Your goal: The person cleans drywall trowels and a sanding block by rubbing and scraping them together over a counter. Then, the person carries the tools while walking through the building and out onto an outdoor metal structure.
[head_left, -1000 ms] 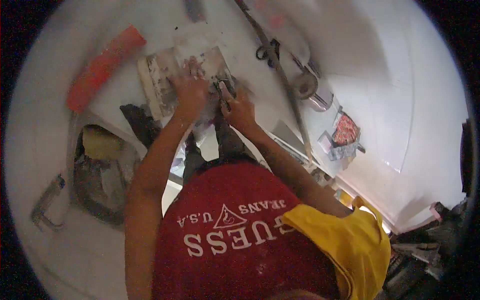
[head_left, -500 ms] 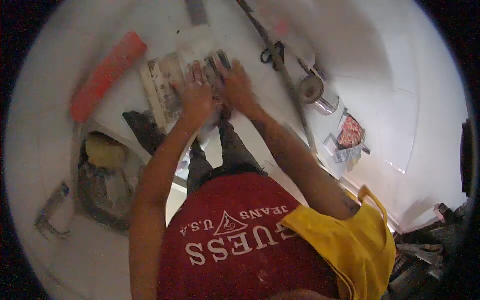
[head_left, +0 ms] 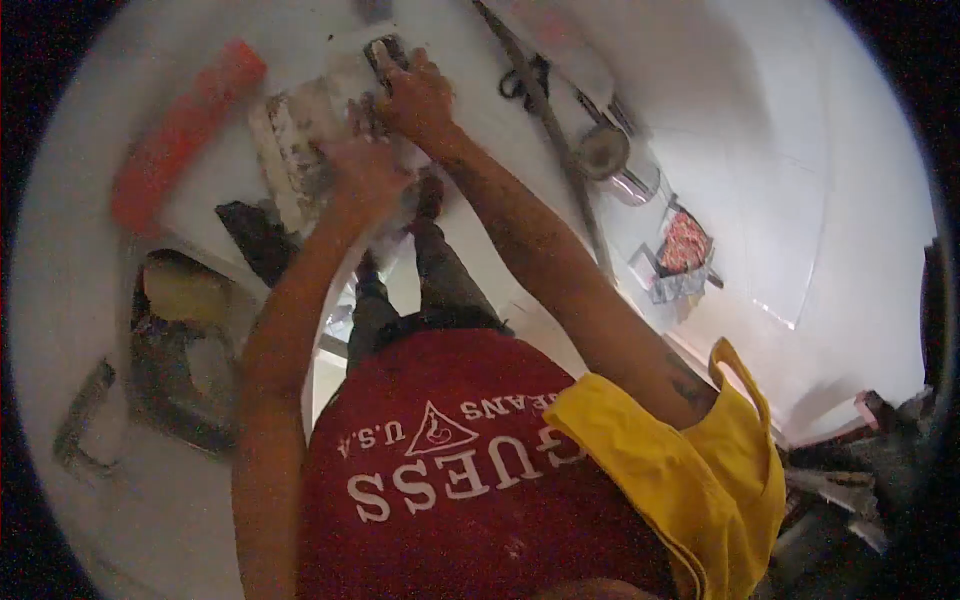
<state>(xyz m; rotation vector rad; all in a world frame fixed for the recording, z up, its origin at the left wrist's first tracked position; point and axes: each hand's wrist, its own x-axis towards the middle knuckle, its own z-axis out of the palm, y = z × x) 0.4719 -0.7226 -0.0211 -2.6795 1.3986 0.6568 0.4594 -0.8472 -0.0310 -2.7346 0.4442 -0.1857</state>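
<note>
Pale floor (head_left: 470, 90) opens between the right hand (head_left: 420, 100) and the long pole (head_left: 545, 115), which slants down the upper right with dark scissors (head_left: 524, 82) against it. On the other side, a narrower strip of floor separates the stained board (head_left: 285, 150) from the red strip (head_left: 190, 135) at upper left; a dark cloth (head_left: 255, 238) crowds the board's lower left edge. The board lies at upper centre, its left edge slanting from upper left to lower right. The right fingers hold a dark block (head_left: 384, 52) just above the board's upper right; its long axis runs near upright in the frame, top tipped left. The left hand (head_left: 362, 170) is over the board, fingers extended upward, blurred; I cannot tell whether they grip anything.
</note>
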